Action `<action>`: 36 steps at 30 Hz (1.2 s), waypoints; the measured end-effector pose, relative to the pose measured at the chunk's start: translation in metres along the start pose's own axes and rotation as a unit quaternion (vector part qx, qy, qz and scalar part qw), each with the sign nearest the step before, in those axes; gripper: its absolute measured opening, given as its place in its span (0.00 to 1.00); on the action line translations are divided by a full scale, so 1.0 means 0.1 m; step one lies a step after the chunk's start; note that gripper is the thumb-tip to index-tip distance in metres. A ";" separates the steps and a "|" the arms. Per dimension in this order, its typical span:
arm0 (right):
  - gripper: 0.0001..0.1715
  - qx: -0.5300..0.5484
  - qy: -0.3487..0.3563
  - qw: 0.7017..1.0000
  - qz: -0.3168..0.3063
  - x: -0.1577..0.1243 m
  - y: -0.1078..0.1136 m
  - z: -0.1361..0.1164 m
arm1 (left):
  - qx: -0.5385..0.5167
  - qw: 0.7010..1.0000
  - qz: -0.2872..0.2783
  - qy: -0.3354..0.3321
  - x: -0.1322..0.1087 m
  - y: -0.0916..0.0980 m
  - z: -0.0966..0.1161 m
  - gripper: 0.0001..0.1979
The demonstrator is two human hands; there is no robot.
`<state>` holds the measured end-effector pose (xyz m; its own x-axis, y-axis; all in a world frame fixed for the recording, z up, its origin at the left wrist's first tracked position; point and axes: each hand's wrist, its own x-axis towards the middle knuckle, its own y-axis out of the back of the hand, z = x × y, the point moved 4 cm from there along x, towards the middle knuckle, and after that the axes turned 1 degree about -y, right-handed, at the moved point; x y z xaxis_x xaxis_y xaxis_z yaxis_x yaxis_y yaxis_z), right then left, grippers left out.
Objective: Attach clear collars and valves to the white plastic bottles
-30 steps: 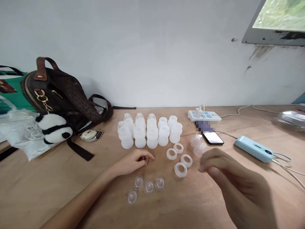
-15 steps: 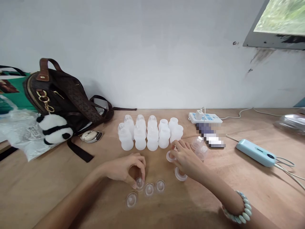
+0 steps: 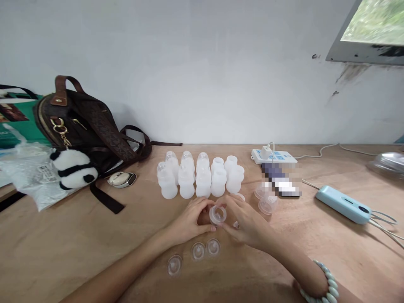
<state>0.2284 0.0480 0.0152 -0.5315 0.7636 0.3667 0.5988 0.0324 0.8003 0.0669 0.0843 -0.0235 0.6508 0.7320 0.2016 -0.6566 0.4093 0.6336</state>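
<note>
My left hand [image 3: 192, 219] and my right hand [image 3: 245, 219] meet over the table in front of the bottles. Between their fingertips is a translucent bottle collar ring [image 3: 211, 218], gripped by my right hand. A clear bottle nipple shows at its opening, held from the left side by my left fingers; how far it sits inside I cannot tell. Three clear nipples [image 3: 198, 251] lie on the table nearer to me. Another ring [image 3: 240, 196] shows partly behind my right hand. Clear dome caps [image 3: 268, 204] stand to the right of that hand.
Several white baby bottles [image 3: 187, 187] stand in two rows, some capped, others uncapped. A backpack [image 3: 88, 122] with a panda charm [image 3: 75, 169] and a mouse [image 3: 121, 179] are at left. A power strip [image 3: 279, 157], a blurred-out object and a blue device [image 3: 344, 205] with cables lie at right.
My left hand has lifted a nipple and moved up and right. My right hand has brought a ring left to meet it. The two hands are now together.
</note>
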 end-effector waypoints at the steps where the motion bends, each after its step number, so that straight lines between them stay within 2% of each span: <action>1: 0.15 -0.016 -0.007 1.000 -0.018 0.00 -0.03 0.02 | -0.005 1.000 0.000 0.001 -0.01 0.01 0.00 0.25; 4: 0.16 -0.040 0.000 0.998 -0.042 0.01 -0.08 0.06 | -0.006 1.000 0.003 0.002 -0.03 0.04 0.00 0.28; 6: 0.16 -0.042 0.002 0.999 -0.033 0.02 -0.07 0.07 | 0.002 1.000 0.001 0.003 -0.03 0.03 0.01 0.27; 11: 0.04 -0.092 -0.007 0.995 -0.021 0.06 -0.11 0.10 | 0.025 1.000 -0.001 0.016 0.01 -0.01 0.04 0.23; 15: 0.10 -0.106 0.011 0.994 -0.011 0.08 -0.23 0.10 | 0.038 0.999 -0.003 0.020 0.04 -0.03 0.06 0.13; 19: 0.12 -0.099 0.033 0.994 0.019 0.10 -0.27 0.10 | 0.077 0.997 -0.014 0.027 0.05 -0.07 0.07 0.14; 22: 0.14 -0.081 0.037 0.994 0.064 0.12 -0.09 0.04 | 0.088 0.996 -0.026 0.024 0.04 -0.09 0.09 0.14; 23: 0.15 -0.066 0.033 0.993 0.094 0.13 0.03 0.01 | 0.086 0.996 -0.029 0.024 0.04 -0.09 0.10 0.15; 25: 0.15 -0.008 0.011 0.980 0.199 0.12 0.34 -0.05 | 0.081 0.996 -0.033 0.029 0.03 -0.09 0.10 0.17; 27: 0.13 0.011 -0.023 0.966 0.256 0.10 0.56 -0.08 | 0.077 0.996 -0.033 0.032 0.03 -0.09 0.10 0.17; 28: 0.12 0.017 -0.032 0.966 0.255 0.09 0.60 -0.08 | 0.077 0.996 -0.031 0.032 0.03 -0.09 0.09 0.18; 30: 0.11 0.023 -0.050 0.980 0.189 0.10 0.54 -0.06 | 0.076 0.996 -0.026 0.027 0.02 -0.09 0.08 0.18; 33: 0.06 -0.024 -0.086 0.995 0.043 0.12 0.25 0.00 | 0.072 0.997 -0.018 0.019 0.02 -0.10 0.06 0.19; 36: 0.11 -0.134 -0.106 0.984 -0.044 0.12 0.02 0.03 | 0.067 0.998 -0.012 0.013 0.02 -0.11 0.06 0.19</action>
<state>0.2246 0.0596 0.0196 -0.4204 0.8835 0.2069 0.3626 -0.0455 0.9308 0.0774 0.0786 -0.0255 0.6550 0.7370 0.1668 -0.5823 0.3516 0.7330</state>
